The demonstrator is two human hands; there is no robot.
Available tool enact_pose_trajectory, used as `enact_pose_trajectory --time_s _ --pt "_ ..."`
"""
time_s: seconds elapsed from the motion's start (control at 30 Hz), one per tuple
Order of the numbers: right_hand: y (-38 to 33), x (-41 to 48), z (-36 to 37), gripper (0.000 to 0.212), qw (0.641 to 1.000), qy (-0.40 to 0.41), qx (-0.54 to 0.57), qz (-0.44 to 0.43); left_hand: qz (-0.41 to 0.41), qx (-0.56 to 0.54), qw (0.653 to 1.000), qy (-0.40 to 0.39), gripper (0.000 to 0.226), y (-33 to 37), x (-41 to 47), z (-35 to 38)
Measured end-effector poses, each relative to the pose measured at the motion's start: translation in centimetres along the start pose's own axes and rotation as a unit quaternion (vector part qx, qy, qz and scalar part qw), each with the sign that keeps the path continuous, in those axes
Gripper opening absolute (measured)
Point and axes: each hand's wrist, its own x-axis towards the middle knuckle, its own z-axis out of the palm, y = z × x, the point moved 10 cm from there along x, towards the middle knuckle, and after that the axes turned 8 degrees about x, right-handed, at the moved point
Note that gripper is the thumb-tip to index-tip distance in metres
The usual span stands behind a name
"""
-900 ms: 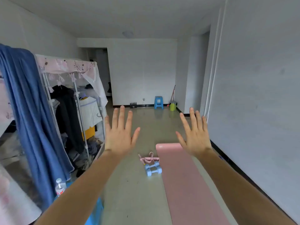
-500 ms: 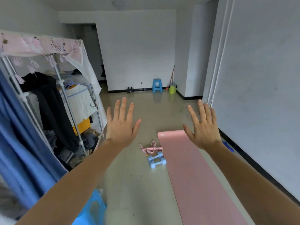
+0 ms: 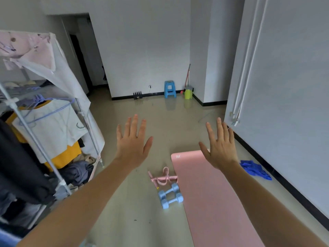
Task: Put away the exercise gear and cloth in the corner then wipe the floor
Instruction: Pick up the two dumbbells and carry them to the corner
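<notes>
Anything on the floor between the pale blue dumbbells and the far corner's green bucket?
Only the pink loop resistance band, lying right beyond the pale blue dumbbells; nothing else visible before the green bucket.

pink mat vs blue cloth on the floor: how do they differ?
The long pink exercise mat lies unrolled and flat; the small blue cloth is crumpled in a heap. The mat covers far more floor than the cloth. The cloth sits nearer the right wall than the mat. Both rest on the floor.
</notes>
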Motion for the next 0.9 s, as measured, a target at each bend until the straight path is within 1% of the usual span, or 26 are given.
enact_pose_trajectory --time_s 0.1,0.17,0.23,0.37,0.43,0.53,0.6,0.67,0.73,0.83,0.9 --pt "-0.7 5.3 4.0 0.077 1.000 -0.021 0.013 -0.010 -0.001 -0.013 1.000 -0.002 0.064 -1.2 3.9 4.4" --pt "-1.4 8.5 7.1 0.077 0.999 -0.028 0.018 -0.025 0.006 -0.010 1.000 -0.009 0.064 -1.9 6.5 8.3" --pt "-1.8 11.4 10.6 0.077 0.999 -0.042 0.021 -0.021 0.000 -0.017 1.000 -0.025 0.065 -2.9 9.2 12.6" --pt "-1.9 15.9 18.4 0.078 0.998 -0.065 0.018 0.002 0.019 -0.021 0.997 -0.065 0.067 -3.9 15.0 22.2" --pt "-1.5 18.8 22.4 0.078 0.997 -0.081 0.003 0.017 0.041 -0.043 0.995 -0.077 0.067 -3.9 18.7 27.2" --pt "-0.1 22.8 27.9 0.077 0.992 -0.101 -0.012 0.075 0.073 -0.082 0.987 -0.119 0.067 -3.7 24.3 35.4" --pt "0.8 24.4 30.7 0.078 0.986 -0.106 -0.011 0.126 0.111 -0.107 0.971 -0.180 0.074 -2.6 27.3 40.9" --pt "1.7 25.0 32.7 0.081 0.980 -0.110 -0.018 0.165 0.175 -0.116 0.949 -0.235 0.083 -0.5 29.3 45.9" --pt "3.1 24.8 34.3 0.083 0.971 -0.118 -0.021 0.205 0.222 -0.135 0.923 -0.283 0.077 1.9 30.9 49.9" --pt "5.9 23.6 36.0 0.084 0.954 -0.125 -0.029 0.271 0.249 -0.175 0.893 -0.333 0.070 5.9 33.1 53.8" --pt "7.9 22.5 37.4 0.085 0.940 -0.131 -0.035 0.314 0.266 -0.192 0.877 -0.352 0.068 9.0 34.1 55.9"
